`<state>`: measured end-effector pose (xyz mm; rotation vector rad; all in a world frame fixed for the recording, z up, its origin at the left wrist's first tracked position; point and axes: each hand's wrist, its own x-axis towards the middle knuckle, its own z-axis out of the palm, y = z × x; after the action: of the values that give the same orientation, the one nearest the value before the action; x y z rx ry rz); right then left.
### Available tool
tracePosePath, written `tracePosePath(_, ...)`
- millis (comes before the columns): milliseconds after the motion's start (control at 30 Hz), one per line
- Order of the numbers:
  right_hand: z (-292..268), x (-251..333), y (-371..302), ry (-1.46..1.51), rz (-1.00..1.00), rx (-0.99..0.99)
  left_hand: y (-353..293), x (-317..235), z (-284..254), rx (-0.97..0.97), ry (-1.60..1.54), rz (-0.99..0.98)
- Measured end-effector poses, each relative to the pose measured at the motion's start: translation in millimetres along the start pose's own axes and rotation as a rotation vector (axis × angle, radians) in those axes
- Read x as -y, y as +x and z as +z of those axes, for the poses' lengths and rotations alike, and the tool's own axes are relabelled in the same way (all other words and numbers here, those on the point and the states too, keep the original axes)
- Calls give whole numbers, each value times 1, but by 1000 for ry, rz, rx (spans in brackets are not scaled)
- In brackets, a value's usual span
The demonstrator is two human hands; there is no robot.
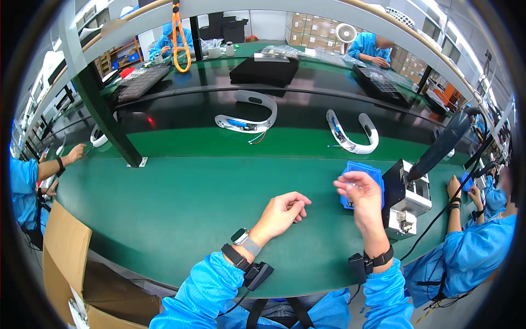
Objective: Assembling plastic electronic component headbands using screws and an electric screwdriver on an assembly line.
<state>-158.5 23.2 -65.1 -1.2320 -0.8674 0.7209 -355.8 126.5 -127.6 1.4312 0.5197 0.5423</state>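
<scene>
The right hand is raised just above the small blue tray, its fingertips pinched narrowly together; a tiny part may be held there, but it is too small to be told. The left hand is rested on the green surface, loosely curled and holding nothing that can be seen. The pick is best done with the right wrist kept low over the tray, so that anything dropped falls back into it, and with the left hand brought near as a support. The grey fixture just beside the tray should be kept clear of the elbow and of its black cable.

Farther back, two white curved bands are laid on the surface, well apart from the hands. A cardboard box is seen at the lower left. Other people in blue coats are seated at the sides and beyond the frame, in a bright workshop with stacked cartons.
</scene>
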Motion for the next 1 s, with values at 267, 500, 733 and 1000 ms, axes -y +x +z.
tracePosePath(267, 55, -44, 9, 616, 447, 52, 2, 1, -8, -357, -80, 143)
tracePosePath(500, 56, -66, 12, 623, 395, 191, 11, 7, -1, -357, 157, 144)
tracePosePath(733, 63, -68, 15, 604, 390, 275, 12, 11, -10, -372, 382, 188)
tracePosePath(1000, 60, -72, 11, 508, 320, 371, 7, -11, 0, -461, 660, 237)
